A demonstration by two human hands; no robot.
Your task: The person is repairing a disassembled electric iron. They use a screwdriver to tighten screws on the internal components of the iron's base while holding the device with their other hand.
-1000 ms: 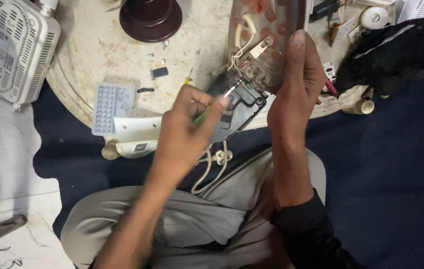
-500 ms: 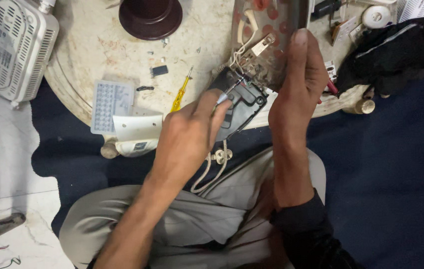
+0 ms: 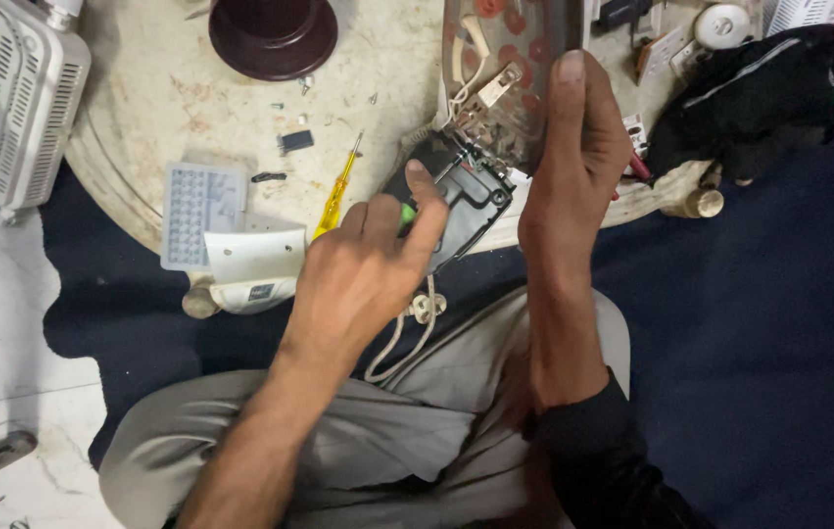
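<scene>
My right hand (image 3: 573, 167) grips an opened electric iron (image 3: 505, 59) stood on edge at the rim of the round marble table (image 3: 172, 98), fingers up along its side. The iron's black rear housing (image 3: 466, 191) and white wires are exposed. My left hand (image 3: 358, 279) holds a small green-handled tool (image 3: 405, 214) between its fingers, with the thumb pressed on the black housing. A white cord (image 3: 402, 333) hangs from the iron over my lap. A yellow screwdriver (image 3: 338, 191) lies on the table just left of my left hand.
On the table are a dark brown round base (image 3: 273, 34), a perforated white plate (image 3: 203, 211), a white plastic cover (image 3: 255, 260), small screws and a black chip. A white vented box (image 3: 5, 98) sits far left, a black cloth (image 3: 760, 88) at the right.
My left hand slid down and right, uncovering the yellow screwdriver, and its thumb now rests on the black housing. My right hand kept its grip on the iron.
</scene>
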